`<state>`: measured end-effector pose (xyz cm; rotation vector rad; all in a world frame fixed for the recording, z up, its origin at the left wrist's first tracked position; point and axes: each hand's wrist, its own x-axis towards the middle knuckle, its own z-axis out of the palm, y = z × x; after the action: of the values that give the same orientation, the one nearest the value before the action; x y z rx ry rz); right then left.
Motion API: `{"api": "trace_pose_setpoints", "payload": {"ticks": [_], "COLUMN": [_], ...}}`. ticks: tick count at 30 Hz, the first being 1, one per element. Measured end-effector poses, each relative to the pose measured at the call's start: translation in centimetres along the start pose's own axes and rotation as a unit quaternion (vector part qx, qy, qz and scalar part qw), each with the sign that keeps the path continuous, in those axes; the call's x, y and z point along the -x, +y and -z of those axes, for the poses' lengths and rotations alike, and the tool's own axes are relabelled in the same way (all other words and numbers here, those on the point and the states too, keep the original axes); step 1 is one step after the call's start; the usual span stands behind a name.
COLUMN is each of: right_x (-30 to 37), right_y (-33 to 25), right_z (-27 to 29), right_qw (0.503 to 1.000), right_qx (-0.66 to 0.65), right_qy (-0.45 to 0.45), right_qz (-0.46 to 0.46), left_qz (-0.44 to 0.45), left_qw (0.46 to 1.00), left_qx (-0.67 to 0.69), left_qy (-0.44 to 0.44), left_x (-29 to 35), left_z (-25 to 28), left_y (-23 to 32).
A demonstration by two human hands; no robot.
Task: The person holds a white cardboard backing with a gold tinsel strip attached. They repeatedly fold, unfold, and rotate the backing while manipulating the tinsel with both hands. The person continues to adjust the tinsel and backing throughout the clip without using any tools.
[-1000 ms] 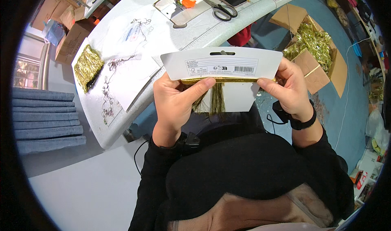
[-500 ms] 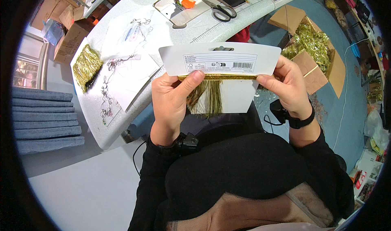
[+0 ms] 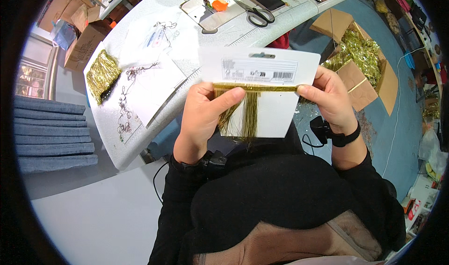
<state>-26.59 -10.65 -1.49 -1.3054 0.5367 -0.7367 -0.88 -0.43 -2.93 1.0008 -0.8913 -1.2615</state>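
Two hands hold white card [image 3: 259, 85] over lap, near desk [image 3: 140, 125] edge. Left hand [image 3: 203, 113] fingers closed, thumb pinning gold tinsel [image 3: 245, 113] against card; right hand [image 3: 329, 99] pinches card's right edge. Card likely light, fairly stiff; tinsel soft, slippery, easily shed or snagged. Best grip: card edges, bound top strip of tinsel. Card's back and fingertips behind it hidden; lower strands partly covered by left thumb.

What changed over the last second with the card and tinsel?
Little. The left hand drew more of the gold tinsel down below the white card's strip, so the hanging bunch looks fuller, and its thumb shifted along the strip. The right hand kept its grip on the card's right edge. Scissors on the table stayed put.
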Motion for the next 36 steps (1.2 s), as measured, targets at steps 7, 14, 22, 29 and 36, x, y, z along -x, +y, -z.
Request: {"api": "trace_pose_setpoints", "payload": {"ticks": [7,14,22,29,36], "right_x": [-0.5,-1.0,-1.3,-1.2,-0.6], "right_y": [0.3,1.4,1.4,1.9,2.4], "right_z": [-0.6,-1.9,-3.5,-3.6,-3.3], "right_qw": [0.983,0.955,0.891,0.930,0.935], "right_qx": [0.158,0.164,0.290,0.199,0.218], "right_qy": [0.093,0.223,0.236,0.227,0.206], "right_qz": [0.024,0.105,0.256,0.209,0.188], "left_qz": [-0.082,-0.288,-0.428,-0.478,-0.503], "left_qw": [0.983,0.911,0.772,0.720,0.679], "left_qx": [-0.137,-0.285,-0.466,-0.498,-0.530], "left_qy": [0.090,0.082,0.060,0.074,0.070], "left_x": [0.7,0.9,0.9,0.4,0.1], "left_z": [-1.8,-3.2,-4.2,-4.6,-5.0], "left_y": [0.7,0.3,0.4,-0.2,-0.5]}}
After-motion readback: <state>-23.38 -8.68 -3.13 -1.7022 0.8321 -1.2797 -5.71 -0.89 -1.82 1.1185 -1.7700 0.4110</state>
